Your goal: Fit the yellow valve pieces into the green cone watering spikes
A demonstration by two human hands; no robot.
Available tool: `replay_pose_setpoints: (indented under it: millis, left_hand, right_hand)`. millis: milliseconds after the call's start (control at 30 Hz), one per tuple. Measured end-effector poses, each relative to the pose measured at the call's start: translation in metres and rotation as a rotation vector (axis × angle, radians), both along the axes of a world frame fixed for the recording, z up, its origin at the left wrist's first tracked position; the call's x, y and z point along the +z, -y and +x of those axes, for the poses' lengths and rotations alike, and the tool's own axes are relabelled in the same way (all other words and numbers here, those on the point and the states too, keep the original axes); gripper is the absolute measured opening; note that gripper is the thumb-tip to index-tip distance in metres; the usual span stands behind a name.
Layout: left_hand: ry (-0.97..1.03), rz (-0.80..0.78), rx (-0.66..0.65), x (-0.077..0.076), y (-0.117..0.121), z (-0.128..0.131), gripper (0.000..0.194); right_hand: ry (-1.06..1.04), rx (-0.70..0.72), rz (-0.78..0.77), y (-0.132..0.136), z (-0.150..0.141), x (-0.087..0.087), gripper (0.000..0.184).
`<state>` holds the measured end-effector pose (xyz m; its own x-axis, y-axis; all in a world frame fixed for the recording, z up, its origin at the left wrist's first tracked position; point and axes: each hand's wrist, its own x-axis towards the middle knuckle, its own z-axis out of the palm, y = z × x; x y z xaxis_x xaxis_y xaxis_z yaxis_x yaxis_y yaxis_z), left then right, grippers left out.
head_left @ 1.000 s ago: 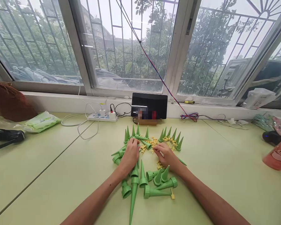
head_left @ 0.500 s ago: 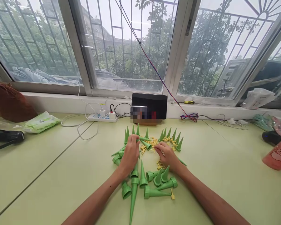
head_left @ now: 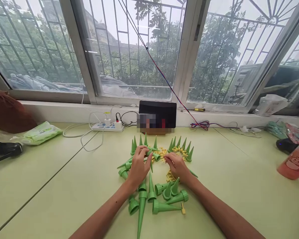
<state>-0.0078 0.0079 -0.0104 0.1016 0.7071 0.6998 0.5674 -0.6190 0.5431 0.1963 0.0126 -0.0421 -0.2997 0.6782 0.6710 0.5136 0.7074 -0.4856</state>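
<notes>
Right, the pale green table fills the lower frame. Near its centre, my left hand appears to grasp a green spike, point down; I'd hold the collar lightly so the tip doesn't wobble. My right hand has its fingertips close together, beside the yellow pegs; I can't tell if they pinch one. I'd pick singly, clear of the upright spikes, right of centre.
</notes>
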Motion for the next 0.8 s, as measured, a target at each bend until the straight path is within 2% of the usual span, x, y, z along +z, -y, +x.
replay_pose_setpoints:
  millis: [367, 600, 800]
  left_hand:
    - [-0.001, -0.074, -0.063, -0.0017, 0.0014, 0.0022, 0.009]
    - [-0.014, -0.089, -0.062, 0.0017, 0.0023, 0.0035, 0.020]
    - [0.066, -0.218, -0.128, 0.0015, 0.0018, 0.0044, 0.022]
  right_hand:
    - [-0.001, 0.004, 0.031, 0.0000, -0.0002, 0.0018, 0.022]
    - [-0.033, 0.017, 0.032, 0.0026, -0.0014, 0.0051, 0.021]
    - [-0.045, 0.021, 0.018, 0.0053, -0.0019, 0.0069, 0.019]
